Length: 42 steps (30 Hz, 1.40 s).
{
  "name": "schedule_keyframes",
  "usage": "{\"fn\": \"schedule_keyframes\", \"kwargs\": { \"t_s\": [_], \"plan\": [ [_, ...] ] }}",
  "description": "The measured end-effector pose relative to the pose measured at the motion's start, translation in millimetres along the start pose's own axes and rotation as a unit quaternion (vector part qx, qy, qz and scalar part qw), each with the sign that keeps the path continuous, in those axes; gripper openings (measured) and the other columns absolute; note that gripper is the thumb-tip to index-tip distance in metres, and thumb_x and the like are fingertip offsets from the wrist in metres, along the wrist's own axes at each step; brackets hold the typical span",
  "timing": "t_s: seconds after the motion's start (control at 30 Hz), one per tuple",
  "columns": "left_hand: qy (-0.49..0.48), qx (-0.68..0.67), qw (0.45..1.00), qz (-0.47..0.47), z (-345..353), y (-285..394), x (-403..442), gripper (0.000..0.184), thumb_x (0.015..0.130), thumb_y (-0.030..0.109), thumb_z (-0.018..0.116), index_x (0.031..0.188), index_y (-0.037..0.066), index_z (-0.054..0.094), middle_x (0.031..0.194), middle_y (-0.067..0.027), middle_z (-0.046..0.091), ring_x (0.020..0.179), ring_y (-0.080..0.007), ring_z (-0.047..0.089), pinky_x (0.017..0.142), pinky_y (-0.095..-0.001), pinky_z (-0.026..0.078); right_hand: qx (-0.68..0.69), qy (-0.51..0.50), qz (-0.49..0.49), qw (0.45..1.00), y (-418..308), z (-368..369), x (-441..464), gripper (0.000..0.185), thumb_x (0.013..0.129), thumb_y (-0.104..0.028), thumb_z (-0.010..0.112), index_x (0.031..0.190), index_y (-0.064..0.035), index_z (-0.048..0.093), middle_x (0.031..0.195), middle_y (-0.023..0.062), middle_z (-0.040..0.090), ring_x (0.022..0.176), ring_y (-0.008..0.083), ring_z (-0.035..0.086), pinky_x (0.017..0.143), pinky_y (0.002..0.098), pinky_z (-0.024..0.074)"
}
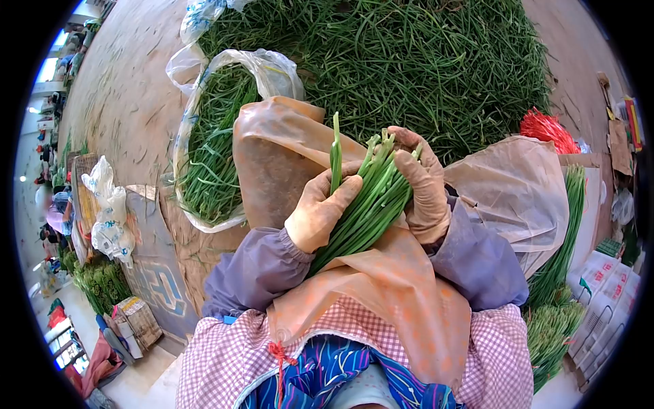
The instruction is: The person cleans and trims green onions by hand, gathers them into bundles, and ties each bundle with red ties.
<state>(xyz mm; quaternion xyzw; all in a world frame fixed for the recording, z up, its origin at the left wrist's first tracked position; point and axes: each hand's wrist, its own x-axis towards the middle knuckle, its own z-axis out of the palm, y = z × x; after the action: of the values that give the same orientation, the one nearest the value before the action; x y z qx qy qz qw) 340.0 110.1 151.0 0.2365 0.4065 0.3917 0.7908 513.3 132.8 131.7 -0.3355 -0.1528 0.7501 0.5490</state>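
My left hand (pixel 320 208) is closed on a bunch of chive-like stalks (pixel 371 198), with one thicker stalk (pixel 336 153) upright by the thumb; my right hand (pixel 426 187) grips the bunch near its cut ends. It lies between my palms, above the plastic apron (pixel 381 286) on my lap. I'd judge this bunch partly gathered: I see no tie on it. Plenty remains in the loose green heap (pixel 422 68) ahead, while long stalks (pixel 569 225) lie aligned at my right. Leftward, an open clear plastic bag (pixel 182 146) holds loose greens (pixel 221 160); farther left, a crumpled plastic bag's (pixel 109 211) contents are unclear.
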Motion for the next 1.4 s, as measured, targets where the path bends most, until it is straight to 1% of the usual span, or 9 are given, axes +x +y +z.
{"fn": "schedule_keyframes", "kwargs": {
  "t_s": [0.27,0.53,0.63,0.8,0.93,0.97,1.03,1.17,1.4],
  "plan": [
    [0.017,0.013,1.0,0.005,-2,5,3,0.02,0.103,0.018,0.047,0.11,0.002,0.056,0.098,-0.0038,0.064,0.083,-0.009,0.06,0.077,-0.0245,0.052,-0.064,-0.053,0.077,0.994,-14,-15,7,0.026,0.087,-0.004,0.066,0.113,-0.0017,0.062,0.101,0.0048,0.066,0.091,0.0141,0.065,0.086,0.0301,0.0549],
    [-0.005,0.019,1.0,-0.016,-3,-1,6,0.022,0.103,0.017,0.045,0.116,0.001,0.054,0.105,-0.0059,0.064,0.091,-0.0114,0.062,0.084,-0.0265,0.052,-0.315,-0.078,0.144,0.935,-53,-13,27,0.016,0.09,-0.013,0.066,0.099,-0.0002,0.068,0.086,0.0063,0.069,0.083,0.0149,0.068,0.076,0.0299,0.056],
    [-0.022,-0.002,1.0,-0.005,1,1,5,0.027,0.103,0.018,0.045,0.123,0.0,0.052,0.113,-0.0081,0.063,0.1,-0.0138,0.062,0.091,-0.0287,0.051,-0.475,-0.088,0.067,0.873,-75,-5,32,0.011,0.089,-0.011,0.068,0.093,-0.0011,0.07,0.081,0.005,0.069,0.076,0.0127,0.065,0.071,0.0274,0.054],
    [-0.051,-0.041,0.998,-0.024,-6,-2,5,0.032,0.103,0.019,0.045,0.128,0.0,0.049,0.118,-0.0096,0.062,0.105,-0.0158,0.061,0.096,-0.0301,0.05,-0.12,0.005,-0.163,0.979,-186,-114,89,0.015,0.093,-0.019,0.061,0.094,-0.006,0.068,0.082,0.0068,0.067,0.072,0.0163,0.063,0.072,0.0312,0.0552],
    [-0.057,-0.014,0.997,-0.05,-8,-3,6,0.036,0.103,0.021,0.045,0.131,0.0,0.048,0.123,-0.0101,0.059,0.11,-0.0167,0.059,0.098,-0.0311,0.047,-0.122,0.242,-0.324,0.906,-236,-146,104,0.024,0.096,-0.024,0.057,0.109,-0.0048,0.065,0.095,0.0114,0.067,0.093,0.0226,0.066,0.087,0.0382,0.0542],
    [-0.066,-0.01,0.996,-0.05,-8,-2,8,0.036,0.103,0.022,0.045,0.131,0.0,0.048,0.123,-0.01,0.059,0.11,-0.0167,0.059,0.099,-0.0311,0.047,-0.176,0.018,-0.241,0.954,-223,-149,102,0.032,0.094,-0.024,0.059,0.119,-0.0039,0.059,0.109,0.0152,0.065,0.106,0.0252,0.062,0.095,0.0418,0.0506],
    [-0.084,-0.001,0.995,-0.059,-6,-2,11,0.037,0.103,0.022,0.045,0.131,-0.001,0.048,0.123,-0.0098,0.06,0.11,-0.0167,0.059,0.099,-0.0312,0.046,-0.394,0.068,-0.121,0.908,-151,-28,85,0.066,0.089,-0.043,0.064,0.139,-0.0058,0.042,0.118,0.0141,0.063,0.107,0.0222,0.061,0.092,0.0394,0.0499],
    [-0.119,-0.017,0.992,-0.041,2,-1,11,0.039,0.101,0.023,0.049,0.132,-0.001,0.047,0.123,-0.0091,0.059,0.111,-0.016,0.058,0.099,-0.0311,0.046,-0.461,-0.263,0.025,0.847,-82,21,79,0.045,0.097,-0.021,0.056,0.14,-0.0086,0.048,0.103,0.006,0.063,0.09,0.0114,0.059,0.085,0.0277,0.0504],
    [-0.153,-0.024,0.986,-0.068,-2,11,11,0.049,0.098,0.026,0.056,0.138,0.001,0.043,0.128,-0.0096,0.056,0.117,-0.0176,0.055,0.103,-0.0339,0.043,-0.453,-0.3,0.16,0.824,-78,35,91,0.012,0.089,-0.009,0.065,0.095,0.0011,0.069,0.085,0.0007,0.064,0.076,0.0068,0.056,0.069,0.0224,0.0481]
  ]
}}
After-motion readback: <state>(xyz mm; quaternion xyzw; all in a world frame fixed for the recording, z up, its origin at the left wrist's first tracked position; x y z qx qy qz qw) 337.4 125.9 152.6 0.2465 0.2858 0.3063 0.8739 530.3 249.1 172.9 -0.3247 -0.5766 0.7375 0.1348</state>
